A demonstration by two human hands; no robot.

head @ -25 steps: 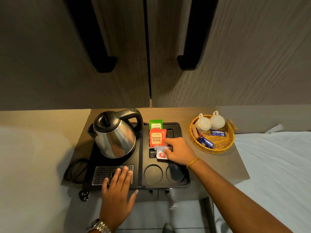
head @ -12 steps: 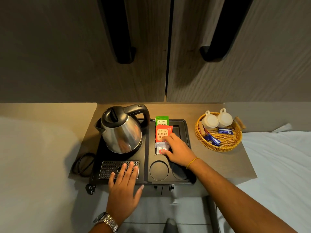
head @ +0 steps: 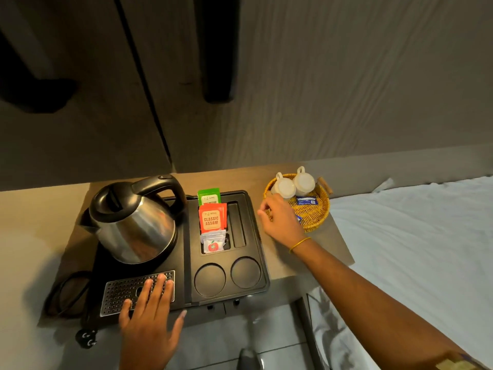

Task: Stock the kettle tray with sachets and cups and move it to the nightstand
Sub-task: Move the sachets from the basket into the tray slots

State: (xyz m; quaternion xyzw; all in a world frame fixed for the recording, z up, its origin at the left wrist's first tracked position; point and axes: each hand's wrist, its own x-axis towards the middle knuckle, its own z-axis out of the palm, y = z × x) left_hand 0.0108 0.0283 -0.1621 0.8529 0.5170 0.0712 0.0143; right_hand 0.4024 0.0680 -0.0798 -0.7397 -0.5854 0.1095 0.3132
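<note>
Brown nightstand top (head: pixel 336 237) under wood-grain cupboard doors (head: pixel 346 76), white bed (head: pixel 416 249) at 3 o'clock — black kettle tray (head: pixel 257 236) overhangs the near edge, left hand (head: pixel 149 313) flat, fingers spread, on its grille; right hand (head: pixel 281 222) loosely curled, empty, over the wicker basket (head: pixel 320 209) rim below two cups (head: pixel 293 184) — round tray wells bare

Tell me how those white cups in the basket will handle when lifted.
The cups look like glazed ceramic, so probably rigid, breakable and somewhat slick. They sit upside down, touching; lifting one may knock the other. Their handles stick out at the back, offering a likely grip.
</note>
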